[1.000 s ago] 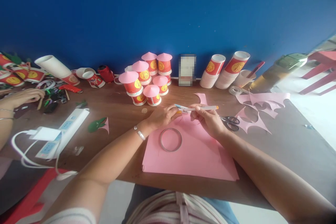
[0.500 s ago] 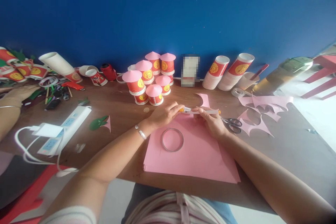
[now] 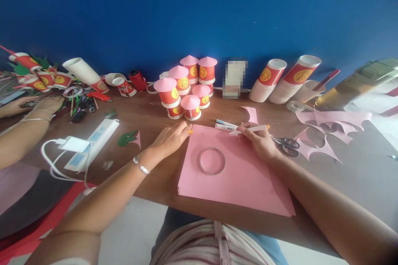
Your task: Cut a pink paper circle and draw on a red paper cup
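Observation:
My right hand (image 3: 259,140) grips a slim white pen (image 3: 251,129) with an orange end, its uncapped tip pointing left over the pink paper. Pinched in my left hand (image 3: 174,134) is a small orange pen cap (image 3: 190,131), just left of the paper's far corner. A stack of pink paper sheets (image 3: 236,190) lies before me. On its top sheet rests a thin metal ring (image 3: 212,161). Beside my right hand, at the paper's far edge, lie a white tube with printing (image 3: 224,128) and a light blue pen (image 3: 226,122). Scissors (image 3: 289,147) lie right of that hand.
Red cups with pink cone roofs (image 3: 189,103) stand behind the paper. Stacked paper cups (image 3: 263,87), tape (image 3: 292,106) and pink offcuts (image 3: 320,149) are at right. Leftward lie a power strip (image 3: 90,145) and a green cutout (image 3: 126,139). Another person's hand (image 3: 49,105) is far left.
My left hand has moved left, away from my right hand, pulling the orange cap off the pen. My right hand keeps hold of the pen. The view has shifted slightly left.

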The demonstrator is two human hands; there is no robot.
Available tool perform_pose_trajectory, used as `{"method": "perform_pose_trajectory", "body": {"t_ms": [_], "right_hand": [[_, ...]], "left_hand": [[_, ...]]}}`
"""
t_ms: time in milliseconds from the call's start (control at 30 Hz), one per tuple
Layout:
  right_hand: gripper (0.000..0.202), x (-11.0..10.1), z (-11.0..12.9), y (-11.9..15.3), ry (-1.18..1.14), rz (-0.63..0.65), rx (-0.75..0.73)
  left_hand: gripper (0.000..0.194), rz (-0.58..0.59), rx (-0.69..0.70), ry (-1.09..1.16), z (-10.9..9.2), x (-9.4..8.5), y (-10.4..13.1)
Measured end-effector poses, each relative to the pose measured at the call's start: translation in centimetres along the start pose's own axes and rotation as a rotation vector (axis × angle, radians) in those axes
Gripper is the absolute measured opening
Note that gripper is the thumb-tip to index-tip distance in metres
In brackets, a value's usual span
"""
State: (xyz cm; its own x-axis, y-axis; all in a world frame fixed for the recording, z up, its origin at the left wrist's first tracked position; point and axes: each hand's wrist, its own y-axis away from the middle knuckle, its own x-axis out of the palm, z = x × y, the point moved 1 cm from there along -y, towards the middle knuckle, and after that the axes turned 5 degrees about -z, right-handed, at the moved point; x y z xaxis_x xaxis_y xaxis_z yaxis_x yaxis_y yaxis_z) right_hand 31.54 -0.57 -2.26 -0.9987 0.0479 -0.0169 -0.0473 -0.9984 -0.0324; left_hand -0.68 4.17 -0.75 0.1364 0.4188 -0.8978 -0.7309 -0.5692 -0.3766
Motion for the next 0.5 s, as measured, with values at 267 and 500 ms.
{"method": "perform_pose_trajectory", "body": {"t_ms": [267, 500], "right_hand": [[0.035, -0.1, -0.5, 0.0, 0.016, -0.006, 0.016], [0.036, 0.0, -0.2, -0.1, 0.024, 0.024, 0.019]], "left_hand": [[0.025, 0.015, -0.189, 0.108, 1.1, 0.9, -0.1], [0.020, -0.092, -0.262, 0.093, 1.1, 0.1, 0.4]]}}
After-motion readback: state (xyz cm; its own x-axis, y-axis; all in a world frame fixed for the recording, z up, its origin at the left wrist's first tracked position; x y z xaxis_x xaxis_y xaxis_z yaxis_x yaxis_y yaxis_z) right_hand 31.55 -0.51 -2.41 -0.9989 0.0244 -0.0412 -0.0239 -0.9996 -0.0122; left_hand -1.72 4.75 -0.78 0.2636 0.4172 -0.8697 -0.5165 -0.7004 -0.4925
